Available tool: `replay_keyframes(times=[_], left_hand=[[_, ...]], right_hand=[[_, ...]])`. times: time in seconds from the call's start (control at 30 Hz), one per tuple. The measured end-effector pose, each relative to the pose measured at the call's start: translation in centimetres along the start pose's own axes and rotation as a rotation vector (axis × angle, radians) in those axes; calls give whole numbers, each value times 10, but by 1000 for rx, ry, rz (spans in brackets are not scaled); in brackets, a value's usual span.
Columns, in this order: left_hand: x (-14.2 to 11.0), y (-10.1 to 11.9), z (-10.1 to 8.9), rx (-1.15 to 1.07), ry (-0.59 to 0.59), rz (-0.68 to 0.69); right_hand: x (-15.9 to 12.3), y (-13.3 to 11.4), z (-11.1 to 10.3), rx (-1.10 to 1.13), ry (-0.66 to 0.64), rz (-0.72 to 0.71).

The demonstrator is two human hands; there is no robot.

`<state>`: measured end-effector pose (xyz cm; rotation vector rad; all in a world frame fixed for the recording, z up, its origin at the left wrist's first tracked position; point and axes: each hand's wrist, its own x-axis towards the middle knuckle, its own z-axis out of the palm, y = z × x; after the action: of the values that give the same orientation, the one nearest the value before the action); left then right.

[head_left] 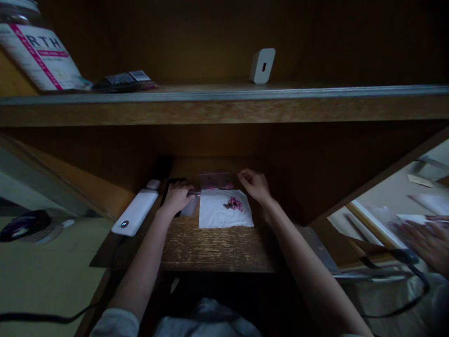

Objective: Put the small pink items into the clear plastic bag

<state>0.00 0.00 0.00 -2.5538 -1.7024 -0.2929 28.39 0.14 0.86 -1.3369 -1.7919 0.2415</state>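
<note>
A white sheet (pixel 217 215) lies on the wooden desk (pixel 210 248) with a small heap of pink beads (pixel 234 203) on it. Behind it rests a clear plastic bag (pixel 215 180) with more pink pieces inside. My left hand (pixel 178 196) is curled on the desk just left of the sheet, fingers closed on a thin object I cannot make out. My right hand (pixel 255 185) hovers at the sheet's far right corner, fingers curled loosely near the bag. Dim light hides fine detail.
A white power bank (pixel 135 213) lies to the left, with a dark phone (pixel 168 185) beside my left hand. The shelf (pixel 224 100) above carries a labelled bottle (pixel 38 51) and a small white device (pixel 262 65). Another person's hand (pixel 426 241) is at the right.
</note>
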Motion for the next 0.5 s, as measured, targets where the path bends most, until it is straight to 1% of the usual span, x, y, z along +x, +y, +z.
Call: replay_keyframes(times=[0.1, 0.17, 0.27, 0.37, 0.5], left_hand=[[0, 1, -2, -15, -1, 7], [0, 2, -4, -24, 8, 11], [0, 1, -7, -29, 17, 16], [2, -2, -10, -59, 1, 39], [2, -10, -18, -150, -35, 94]], right_hand=[[-4, 24, 18, 22, 37, 94], [-7, 30, 24, 34, 27, 108], [-10, 29, 25, 45, -6, 119], [-11, 25, 25, 60, -53, 121], [-11, 23, 24, 84, -55, 112]])
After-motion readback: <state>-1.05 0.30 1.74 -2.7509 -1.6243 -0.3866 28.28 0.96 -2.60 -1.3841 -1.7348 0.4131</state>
